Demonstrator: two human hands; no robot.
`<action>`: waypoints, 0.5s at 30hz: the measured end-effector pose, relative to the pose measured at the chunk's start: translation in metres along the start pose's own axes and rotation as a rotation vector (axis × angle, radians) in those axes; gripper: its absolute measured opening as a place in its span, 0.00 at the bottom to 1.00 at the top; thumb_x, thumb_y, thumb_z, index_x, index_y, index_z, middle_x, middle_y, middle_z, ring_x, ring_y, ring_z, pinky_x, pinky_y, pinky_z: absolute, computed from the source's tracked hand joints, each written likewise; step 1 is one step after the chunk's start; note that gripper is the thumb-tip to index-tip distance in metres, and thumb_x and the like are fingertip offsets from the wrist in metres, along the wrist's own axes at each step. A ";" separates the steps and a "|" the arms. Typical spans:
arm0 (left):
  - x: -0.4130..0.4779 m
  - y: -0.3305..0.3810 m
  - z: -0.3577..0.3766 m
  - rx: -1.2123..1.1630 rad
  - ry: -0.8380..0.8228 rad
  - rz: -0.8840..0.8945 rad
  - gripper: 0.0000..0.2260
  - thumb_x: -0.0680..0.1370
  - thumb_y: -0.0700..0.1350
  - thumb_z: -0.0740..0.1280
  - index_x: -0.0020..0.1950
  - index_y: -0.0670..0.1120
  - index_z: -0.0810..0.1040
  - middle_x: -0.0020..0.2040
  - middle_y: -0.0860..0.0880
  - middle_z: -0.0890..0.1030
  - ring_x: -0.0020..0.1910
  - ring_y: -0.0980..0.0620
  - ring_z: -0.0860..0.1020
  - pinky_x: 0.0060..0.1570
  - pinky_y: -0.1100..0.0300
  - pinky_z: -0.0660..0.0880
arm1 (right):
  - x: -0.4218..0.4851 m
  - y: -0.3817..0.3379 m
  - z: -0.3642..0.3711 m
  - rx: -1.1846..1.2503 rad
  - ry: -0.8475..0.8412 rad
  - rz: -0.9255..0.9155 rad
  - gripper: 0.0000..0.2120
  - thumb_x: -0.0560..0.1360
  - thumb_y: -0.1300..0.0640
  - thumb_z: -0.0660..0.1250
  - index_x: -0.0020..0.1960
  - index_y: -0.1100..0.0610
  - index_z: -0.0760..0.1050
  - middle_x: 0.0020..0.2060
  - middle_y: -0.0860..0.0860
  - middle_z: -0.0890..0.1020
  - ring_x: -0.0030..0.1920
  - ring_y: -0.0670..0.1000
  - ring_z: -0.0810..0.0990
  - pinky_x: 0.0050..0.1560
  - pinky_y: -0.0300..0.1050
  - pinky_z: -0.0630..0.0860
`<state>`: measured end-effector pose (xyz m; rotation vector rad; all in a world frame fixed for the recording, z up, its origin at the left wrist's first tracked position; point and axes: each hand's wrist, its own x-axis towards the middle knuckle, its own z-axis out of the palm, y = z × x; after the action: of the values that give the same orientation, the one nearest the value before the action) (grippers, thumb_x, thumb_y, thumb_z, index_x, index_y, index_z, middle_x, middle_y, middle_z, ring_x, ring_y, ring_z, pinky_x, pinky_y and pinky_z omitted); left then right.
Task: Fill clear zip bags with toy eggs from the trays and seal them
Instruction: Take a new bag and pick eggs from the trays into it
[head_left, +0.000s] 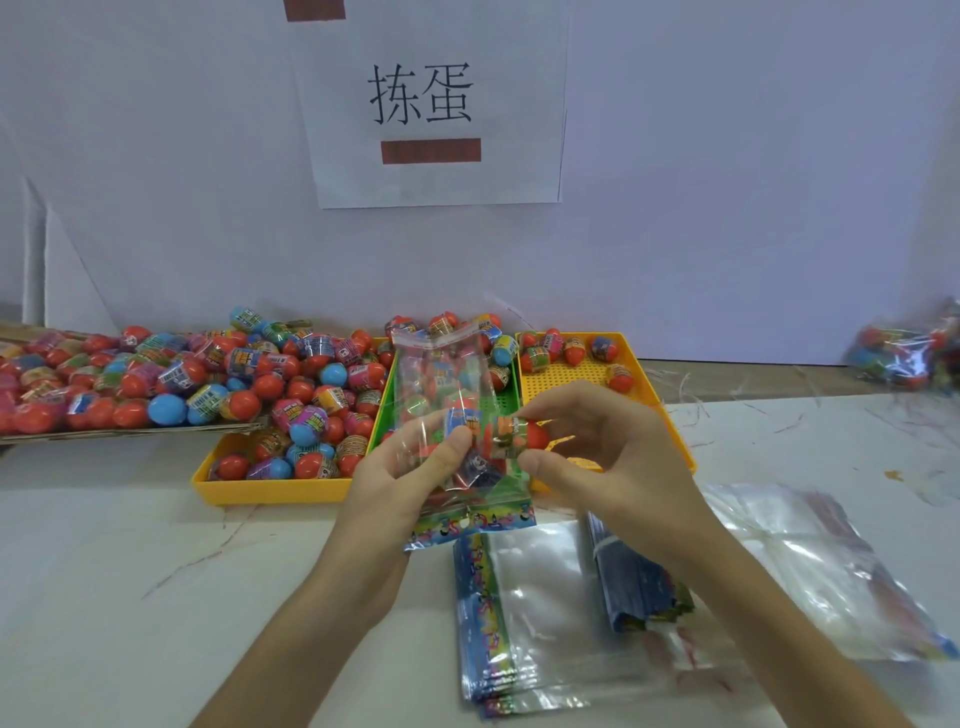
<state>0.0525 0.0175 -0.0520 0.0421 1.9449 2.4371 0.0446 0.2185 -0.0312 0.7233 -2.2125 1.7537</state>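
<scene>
Toy eggs of red and blue plastic with printed bands (291, 384) lie heaped in the yellow plastic tray (270, 491) and at the far end of the green perforated tray (508, 400) on the pale table (130, 571), beyond both hands. A knock against that heap could send loose ones rolling over the rim. Nearer, the clear zip bag with a colourful printed band (441, 374) is held upright over the green tray. The left hand (395, 483) grips its lower part, thumb across the front, with a few eggs inside. Its tall upper film looks slack, so I judge it could fold over the mouth, or tip and spill. The grip of the right hand (613, 457) pinches one orange-red egg (519, 434) between thumb and fingertips at the bag's right edge, and so smooth a shell could slip. Filled bags at the far right (904, 353) are blurred and cut off. Glare and the eggs behind hide how many the bag holds, whether its mouth is open, and whether the pinched egg is inside the film.
</scene>
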 end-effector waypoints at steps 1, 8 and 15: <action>0.000 0.000 -0.001 -0.002 0.011 0.000 0.25 0.67 0.56 0.75 0.62 0.49 0.83 0.54 0.46 0.87 0.54 0.46 0.85 0.48 0.59 0.81 | 0.001 0.001 -0.003 0.015 0.027 0.013 0.13 0.72 0.64 0.77 0.53 0.50 0.81 0.47 0.46 0.85 0.48 0.51 0.85 0.49 0.45 0.83; 0.001 -0.001 -0.003 -0.021 0.084 0.007 0.19 0.69 0.54 0.74 0.58 0.53 0.84 0.51 0.53 0.87 0.48 0.59 0.85 0.40 0.71 0.78 | 0.006 0.008 -0.014 0.042 0.098 0.083 0.17 0.71 0.69 0.76 0.49 0.48 0.81 0.46 0.48 0.85 0.48 0.51 0.86 0.46 0.41 0.81; 0.004 -0.006 -0.007 -0.015 0.169 0.012 0.10 0.78 0.48 0.72 0.59 0.57 0.80 0.45 0.68 0.84 0.43 0.72 0.80 0.40 0.73 0.74 | 0.005 0.019 -0.019 -0.404 0.152 0.170 0.14 0.70 0.60 0.79 0.46 0.43 0.80 0.42 0.39 0.84 0.44 0.40 0.82 0.42 0.30 0.75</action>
<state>0.0479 0.0126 -0.0596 -0.1580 1.9951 2.5396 0.0280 0.2388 -0.0399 0.3100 -2.4661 1.3061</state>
